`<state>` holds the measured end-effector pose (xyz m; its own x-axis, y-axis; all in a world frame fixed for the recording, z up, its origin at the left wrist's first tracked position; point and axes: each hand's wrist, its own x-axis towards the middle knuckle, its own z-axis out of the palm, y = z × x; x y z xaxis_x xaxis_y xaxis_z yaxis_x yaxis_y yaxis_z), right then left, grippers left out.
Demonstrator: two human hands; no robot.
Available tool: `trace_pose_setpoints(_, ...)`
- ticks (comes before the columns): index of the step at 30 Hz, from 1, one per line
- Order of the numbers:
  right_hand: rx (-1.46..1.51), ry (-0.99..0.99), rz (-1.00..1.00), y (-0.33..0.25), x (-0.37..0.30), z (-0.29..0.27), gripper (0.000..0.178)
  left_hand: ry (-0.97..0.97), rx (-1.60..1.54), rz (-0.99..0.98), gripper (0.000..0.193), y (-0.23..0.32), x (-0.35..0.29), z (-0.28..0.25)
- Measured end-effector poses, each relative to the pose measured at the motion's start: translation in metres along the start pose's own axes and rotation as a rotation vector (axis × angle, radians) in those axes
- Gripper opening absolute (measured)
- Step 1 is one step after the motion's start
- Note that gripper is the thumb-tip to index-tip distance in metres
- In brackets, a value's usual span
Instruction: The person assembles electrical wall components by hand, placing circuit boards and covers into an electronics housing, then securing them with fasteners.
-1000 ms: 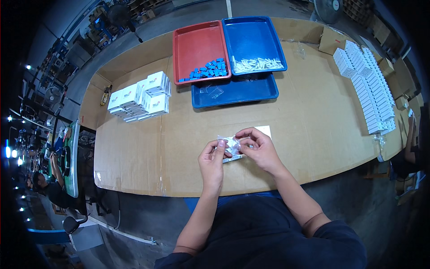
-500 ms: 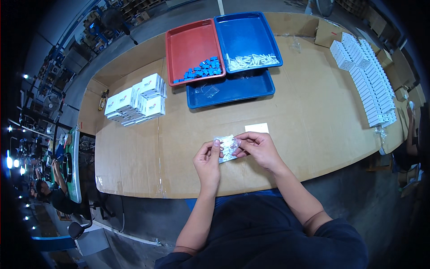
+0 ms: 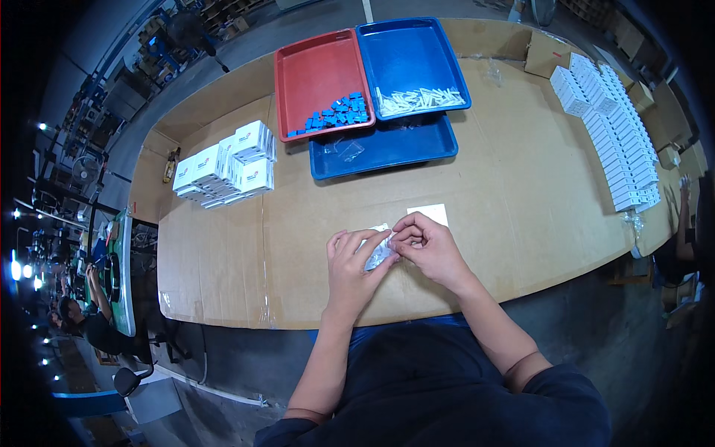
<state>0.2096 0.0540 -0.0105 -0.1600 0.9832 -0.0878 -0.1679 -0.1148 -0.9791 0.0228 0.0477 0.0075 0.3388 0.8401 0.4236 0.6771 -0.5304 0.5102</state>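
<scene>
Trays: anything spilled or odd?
Nothing looks spilled. Slightly odd: clear plastic film lies loose in the lower blue tray, while the red tray holds blue pieces and the upper blue tray white pieces.

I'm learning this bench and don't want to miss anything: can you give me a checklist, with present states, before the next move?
1. Left hand holding the clear bag: ok.
2. Right hand at the bag's edge, fingers together: ok.
3. Bag closed: cannot tell, the hands cover much of it.
4. White card fully uncovered: not ok, the right hand overlaps it in this view.
5. Blue pieces inside the red tray: ok.
6. White sticks inside the upper blue tray: ok.
</scene>
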Motion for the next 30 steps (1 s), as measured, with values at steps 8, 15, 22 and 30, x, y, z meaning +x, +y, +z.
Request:
trace_pose_setpoints(8,-0.284,-0.075,-0.015,-0.007,0.002,-0.006,0.018,0.01,-0.161,-0.065,0.039,-0.012,-0.005,0.005)
trace_pose_setpoints(15,-0.48,-0.081,-0.281,-0.011,0.005,-0.006,0.021,0.036,-0.283,-0.201,0.035,-0.016,-0.011,0.003)
trace_pose_setpoints(22,-0.361,-0.391,-0.257,-0.003,0.002,-0.013,0.029,-0.212,-0.733,-0.469,0.027,-0.015,-0.026,0.004)
trace_pose_setpoints(30,-0.291,-0.548,-0.207,0.003,0.0,-0.02,0.042,-0.422,-1.257,-0.642,0.028,-0.024,-0.038,0.018)
